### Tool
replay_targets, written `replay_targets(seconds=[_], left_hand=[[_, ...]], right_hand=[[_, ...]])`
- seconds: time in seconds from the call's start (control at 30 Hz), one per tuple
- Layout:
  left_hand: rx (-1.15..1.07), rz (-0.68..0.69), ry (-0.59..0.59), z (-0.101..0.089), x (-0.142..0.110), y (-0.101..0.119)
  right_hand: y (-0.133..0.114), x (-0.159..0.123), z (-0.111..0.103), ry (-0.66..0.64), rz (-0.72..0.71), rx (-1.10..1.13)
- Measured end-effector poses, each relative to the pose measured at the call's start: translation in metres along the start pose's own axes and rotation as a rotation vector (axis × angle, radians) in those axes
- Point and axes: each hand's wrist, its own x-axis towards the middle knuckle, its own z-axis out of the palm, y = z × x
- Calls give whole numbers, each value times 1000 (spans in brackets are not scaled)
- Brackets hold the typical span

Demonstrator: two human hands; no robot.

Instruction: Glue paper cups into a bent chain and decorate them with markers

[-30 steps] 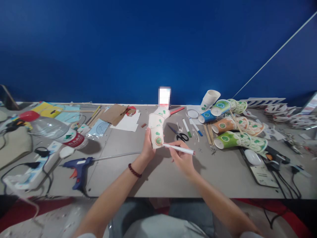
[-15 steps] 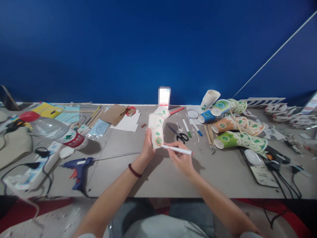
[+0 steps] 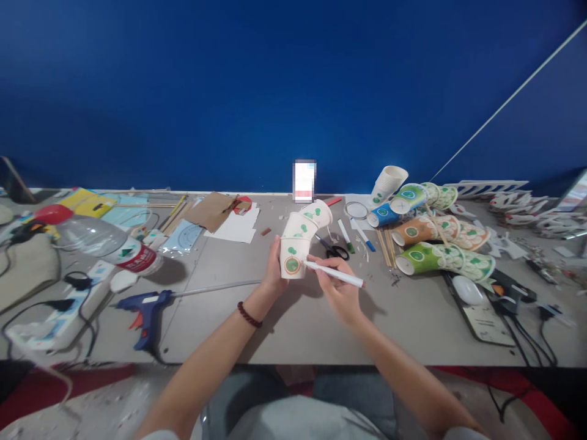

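My left hand is wrapped round a bent chain of white paper cups with green leaf prints, holding it above the table. The cups curve up and to the right, and the lowest bears a round orange and green emblem. My right hand pinches a white marker pen with its tip pointing left. That tip is at the right side of the lowest cup; whether it touches, I cannot tell. Black-handled scissors lie just beyond my right hand, close to green and blue markers.
On the left are a blue glue gun, a power strip and a lying plastic bottle. Coloured cup chains and a stack of white cups occupy the right. Cardboard lies at the back left.
The cup chain has turned in my left hand, its upper end swinging right and its lowest cup's emblem now facing me more. My right hand has moved slightly right with the marker.
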Motion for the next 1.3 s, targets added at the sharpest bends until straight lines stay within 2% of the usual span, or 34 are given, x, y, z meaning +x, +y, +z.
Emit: replay_targets(seconds=[0.2,0.47,0.7,0.87,1.13,1.3], left_hand=[[25,-91,-32,2,-2,3],[49,-131,-44,6,-5,6],[51,-88,-21,3,-3,3],[40,-132,-48,2,-2,3],[49,-104,3,3,-2,3],[56,-117,-47,1,-1,2]], right_hand=[[-4,1,0,3,-31,-75],[-8,2,1,1,-73,-154],[-7,2,0,-1,-60,-118],[-5,1,0,17,-32,-111],[-3,1,0,-2,-50,-96],[-4,0,0,18,-16,-89]])
